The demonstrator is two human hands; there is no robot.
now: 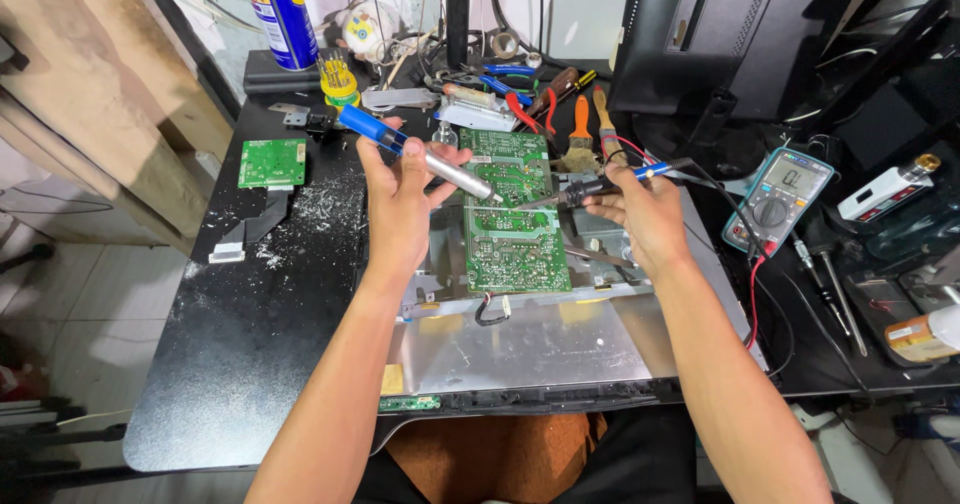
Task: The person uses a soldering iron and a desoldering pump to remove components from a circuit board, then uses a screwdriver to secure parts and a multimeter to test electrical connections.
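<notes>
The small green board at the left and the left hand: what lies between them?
In the head view, only bare black table with pale dust lies between the small board and the left hand.

We note a blue-and-silver pump [415, 154] in the left hand [400, 199]; its white tip sits just beyond the fingers. The iron [600, 186] in the right hand [650, 219] is black with a blue band near the fingers. Under both tips lies a green board [510, 229] with a silver trace pattern. The panel [540, 349] below the hands is plain silver. Right of the right fingers, the meter [778, 199] is grey with teal edging; its lead [752, 294] is red.
</notes>
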